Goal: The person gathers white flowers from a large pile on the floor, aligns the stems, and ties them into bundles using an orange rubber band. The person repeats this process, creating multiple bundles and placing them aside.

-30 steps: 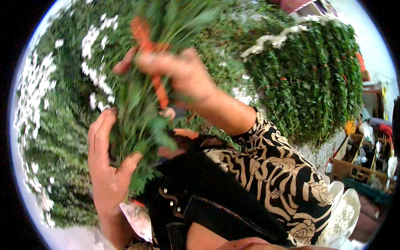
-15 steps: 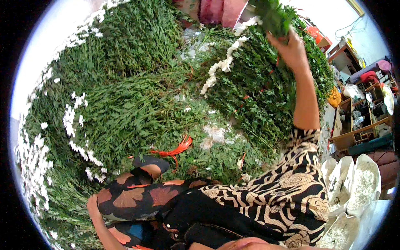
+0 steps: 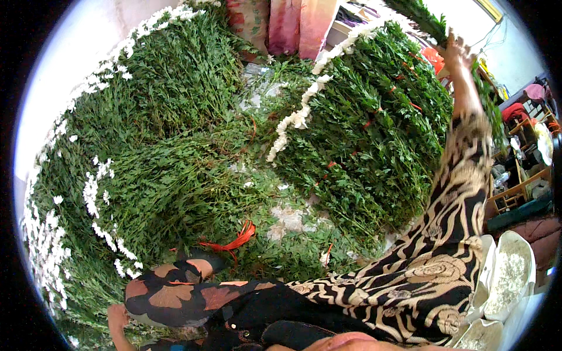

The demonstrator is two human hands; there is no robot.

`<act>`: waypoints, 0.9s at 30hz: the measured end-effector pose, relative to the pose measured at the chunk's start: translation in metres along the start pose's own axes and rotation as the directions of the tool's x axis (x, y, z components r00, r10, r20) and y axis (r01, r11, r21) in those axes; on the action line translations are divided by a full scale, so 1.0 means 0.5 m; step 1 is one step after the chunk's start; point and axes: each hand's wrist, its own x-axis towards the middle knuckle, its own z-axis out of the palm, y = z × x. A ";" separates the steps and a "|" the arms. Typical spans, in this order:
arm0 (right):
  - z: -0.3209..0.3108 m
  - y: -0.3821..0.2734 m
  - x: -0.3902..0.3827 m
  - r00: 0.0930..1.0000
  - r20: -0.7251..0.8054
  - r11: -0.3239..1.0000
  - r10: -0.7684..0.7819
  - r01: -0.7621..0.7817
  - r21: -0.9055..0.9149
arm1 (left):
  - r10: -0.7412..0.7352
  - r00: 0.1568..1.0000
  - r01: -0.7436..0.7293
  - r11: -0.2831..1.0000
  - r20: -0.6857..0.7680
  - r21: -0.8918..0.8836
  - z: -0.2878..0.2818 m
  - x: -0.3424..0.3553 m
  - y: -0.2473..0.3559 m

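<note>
My right hand (image 3: 459, 55) is stretched out to the far right, past the edge of a stacked heap of cut chrysanthemums (image 3: 363, 134). It grips a leafy green bunch of chrysanthemums (image 3: 418, 14) that runs off the top of the view, so the flower heads are hidden. White blooms line the heap's left edge, and red ties show among its leaves. My left hand (image 3: 119, 319) is low at the left, beside my patterned trouser leg and close to loose stems (image 3: 170, 181); its fingers are not clear.
More white-flowered stems (image 3: 170, 76) cover the floor at the left and back. Red ribbon strips (image 3: 237, 238) lie near my foot. White containers (image 3: 508, 275) with pale bits stand at the lower right. Wooden furniture (image 3: 521, 190) and bags are behind them. A pink curtain (image 3: 293, 29) hangs at the back.
My right hand has moved outward to the right with the bunch, and my arm is straighter. My left hand has slid lower beside the leg. The whole view has shifted slightly.
</note>
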 end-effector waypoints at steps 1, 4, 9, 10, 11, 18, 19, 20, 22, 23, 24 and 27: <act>0.032 0.004 0.046 0.983 -0.126 0.991 0.130 -0.124 0.054 | -0.100 0.976 0.035 0.949 -0.195 -0.314 0.016 0.013 -0.024; -0.051 -0.138 0.033 0.907 -0.357 0.907 0.224 -0.061 0.417 | -0.308 0.804 -0.225 0.634 -0.508 -0.740 0.043 0.016 -0.076; -0.121 -0.500 -0.408 0.873 -0.479 0.559 -0.089 0.442 0.701 | -0.225 0.828 -0.285 0.620 -0.514 -0.731 -0.025 0.005 0.042; -0.105 -0.526 -0.511 0.897 -0.353 0.625 -0.265 0.439 0.645 | -0.220 0.833 -0.304 0.585 -0.508 -0.752 -0.030 0.037 0.077; -0.106 -0.557 -0.609 0.875 -0.227 0.571 -0.427 0.455 0.683 | -0.233 0.834 -0.311 0.552 -0.501 -0.774 -0.029 0.045 0.092; -0.254 -0.694 -1.062 0.552 -0.201 0.052 -0.809 0.408 0.912 | -0.321 0.878 -0.302 0.201 -0.354 -0.932 0.059 0.113 0.165; -0.284 -0.713 -1.078 0.489 -0.291 -0.041 -0.823 0.459 0.887 | -0.327 0.888 -0.301 0.124 -0.325 -0.946 0.075 0.126 0.174; -0.314 -0.737 -1.095 0.420 -0.378 -0.135 -0.825 0.503 0.854 | -0.334 0.898 -0.289 0.039 -0.285 -0.956 0.100 0.134 0.188; -0.410 -0.797 -1.098 0.217 -0.475 -0.274 -0.853 0.588 0.761 | -0.339 0.918 -0.271 -0.147 -0.209 -0.951 0.166 0.158 0.208; -0.464 -0.826 -1.094 0.129 -0.470 -0.304 -0.873 0.608 0.733 | -0.328 0.928 -0.263 -0.236 -0.178 -0.936 0.201 0.175 0.225; -0.508 -0.860 -1.087 0.036 -0.468 -0.345 -0.883 0.627 0.698 | -0.321 0.935 -0.253 -0.313 -0.149 -0.916 0.234 0.188 0.240; -0.632 -0.960 -1.097 -0.125 -0.471 -0.444 -0.873 0.602 0.663 | -0.302 0.941 -0.274 -0.410 -0.154 -0.870 0.290 0.228 0.299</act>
